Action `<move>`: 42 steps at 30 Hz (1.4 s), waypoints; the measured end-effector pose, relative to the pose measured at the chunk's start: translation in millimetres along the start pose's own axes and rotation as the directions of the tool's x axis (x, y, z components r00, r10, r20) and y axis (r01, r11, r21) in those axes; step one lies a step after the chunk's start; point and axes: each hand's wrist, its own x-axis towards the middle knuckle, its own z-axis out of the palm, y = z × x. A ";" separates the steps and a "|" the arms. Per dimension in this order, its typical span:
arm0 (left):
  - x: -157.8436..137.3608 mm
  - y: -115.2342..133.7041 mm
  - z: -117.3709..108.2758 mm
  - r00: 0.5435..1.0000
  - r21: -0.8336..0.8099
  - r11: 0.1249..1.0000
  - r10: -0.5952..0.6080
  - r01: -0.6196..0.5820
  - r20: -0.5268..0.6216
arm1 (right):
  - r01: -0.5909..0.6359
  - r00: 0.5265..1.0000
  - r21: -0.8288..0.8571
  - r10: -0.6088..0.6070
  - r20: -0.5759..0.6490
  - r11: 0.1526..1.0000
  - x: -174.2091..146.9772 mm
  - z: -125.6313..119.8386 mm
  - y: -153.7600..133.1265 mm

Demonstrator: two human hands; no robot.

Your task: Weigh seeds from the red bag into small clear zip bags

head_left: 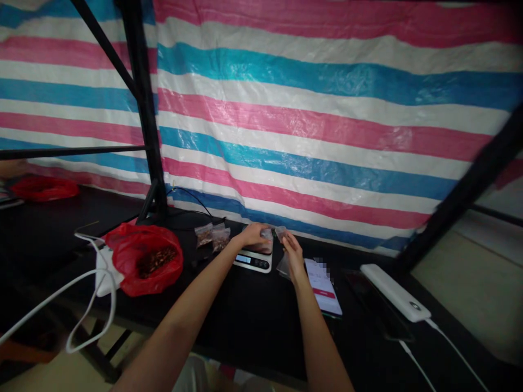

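My left hand [254, 235] reaches over the pan of a small digital scale [265, 264]. Its thumb and forefinger are curved with a gap between them, and I see nothing held there. In my right hand [294, 253], just right of the scale, the fingertips pinch a small clear zip bag [280, 232]. Flat clear bags [283, 265] lie on the table under that hand. Left of the scale are small zip bags [221, 238] filled with brown bits. Further left, an open red plastic bag [122, 256] contains loose reddish-brown pieces [157, 262].
A lit phone [324, 288] lies right of my right forearm, beside a dark phone [379, 307] and a white power bank [394, 291], both cabled. A white cable [110, 321] loops at the left edge. Black frame posts [143, 109] and a striped sheet [306, 120] stand behind.
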 end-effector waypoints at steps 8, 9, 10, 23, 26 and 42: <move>-31.2 11.6 -1.7 0.995 -0.596 0.803 -0.068 0.015 -0.066 | -0.037 0.992 0.269 0.002 0.130 0.962 -11.2 14.8 -16.3; -35.9 12.9 -2.5 0.997 -0.618 0.786 -0.069 0.027 -0.044 | -0.029 0.991 0.285 -0.010 0.132 0.958 -13.1 16.4 -18.5; -39.5 14.0 -3.1 0.997 -0.625 0.779 -0.075 0.037 -0.034 | -0.021 0.992 0.294 -0.017 0.127 0.956 -14.5 17.4 -20.1; -40.1 12.7 7.6 0.997 -0.579 0.815 -0.002 -0.042 -0.076 | 0.129 0.988 0.126 -0.139 0.072 0.984 -22.9 21.7 -32.8; -41.0 13.9 9.0 0.998 -0.578 0.816 -0.013 -0.025 -0.061 | 0.140 0.982 0.127 -0.154 0.107 0.982 -24.7 21.7 -35.9; -46.1 27.4 2.3 0.999 -0.762 0.645 -0.040 0.054 0.037 | 0.525 0.851 -0.128 -0.517 0.096 0.841 -43.0 34.7 -59.1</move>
